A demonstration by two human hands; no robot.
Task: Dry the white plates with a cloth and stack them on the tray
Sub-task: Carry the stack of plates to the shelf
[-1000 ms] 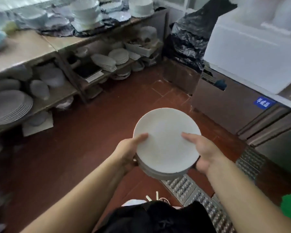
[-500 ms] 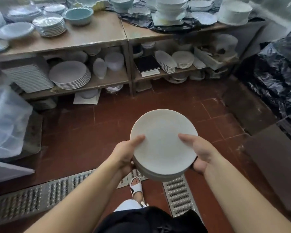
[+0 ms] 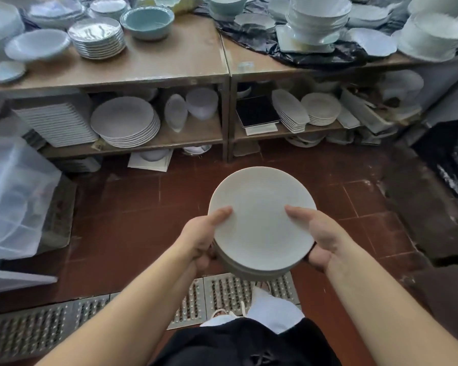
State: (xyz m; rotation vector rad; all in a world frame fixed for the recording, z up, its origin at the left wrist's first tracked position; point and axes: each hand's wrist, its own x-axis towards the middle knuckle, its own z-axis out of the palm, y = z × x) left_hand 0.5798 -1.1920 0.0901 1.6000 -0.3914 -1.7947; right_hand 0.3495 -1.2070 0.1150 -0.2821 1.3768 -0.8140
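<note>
A small stack of white plates [image 3: 261,215] is carried in front of me above the red tiled floor. My left hand [image 3: 202,235] grips the stack's left edge, thumb on the top plate and fingers underneath. My right hand [image 3: 319,237] grips the right edge the same way. No cloth and no tray show in the head view.
Wooden shelving [image 3: 185,64] ahead is crowded with stacked plates [image 3: 128,125] and bowls [image 3: 147,21]. A clear plastic bin [image 3: 13,196] stands at the left. Metal drain grating [image 3: 90,320] runs across the floor near my feet. Black plastic sheeting [image 3: 455,165] lies at the right.
My view has swung left from the steel counter to face the shelves, which are now closer. Both hands keep the same grip on the plate stack.
</note>
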